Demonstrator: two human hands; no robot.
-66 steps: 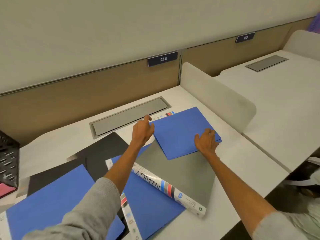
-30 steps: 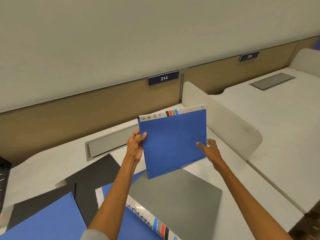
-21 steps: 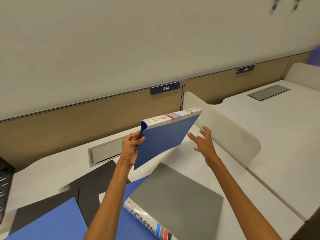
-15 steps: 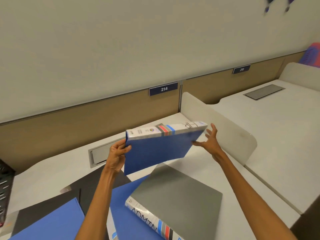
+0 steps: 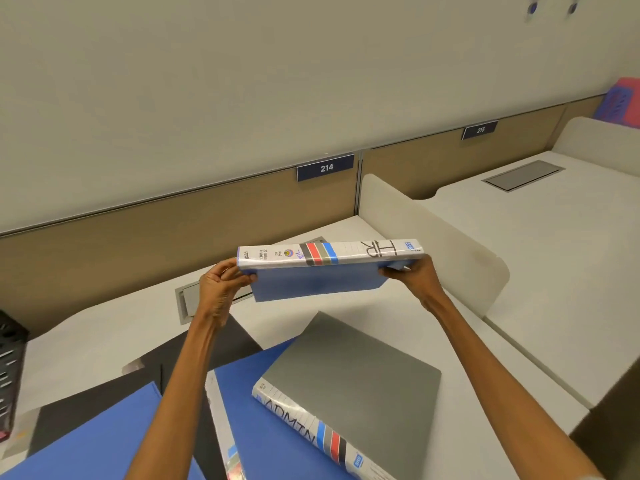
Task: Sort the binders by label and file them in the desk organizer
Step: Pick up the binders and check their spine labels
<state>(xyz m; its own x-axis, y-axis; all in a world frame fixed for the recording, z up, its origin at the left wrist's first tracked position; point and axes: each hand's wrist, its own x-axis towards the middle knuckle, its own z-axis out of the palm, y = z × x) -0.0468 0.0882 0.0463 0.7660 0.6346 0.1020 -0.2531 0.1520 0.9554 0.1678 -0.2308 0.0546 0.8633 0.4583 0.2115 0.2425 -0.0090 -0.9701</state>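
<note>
Grey ADMIN binder flat at 5 o'clock | mesh organizer at 8 o'clock | my left hand and right hand each clasp an end of blue HR binder, aloft at 12 o'clock | I'd confirm the spine label, then carry it level toward 8 o'clock

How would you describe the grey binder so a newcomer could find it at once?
On the desk under the 214 plate, look at the pile of binders nearest the camera. The grey binder lies flat atop a blue binder, on the pile's right. It is the only grey cover among blue and black ones, its spine marked ADMIN.
</note>
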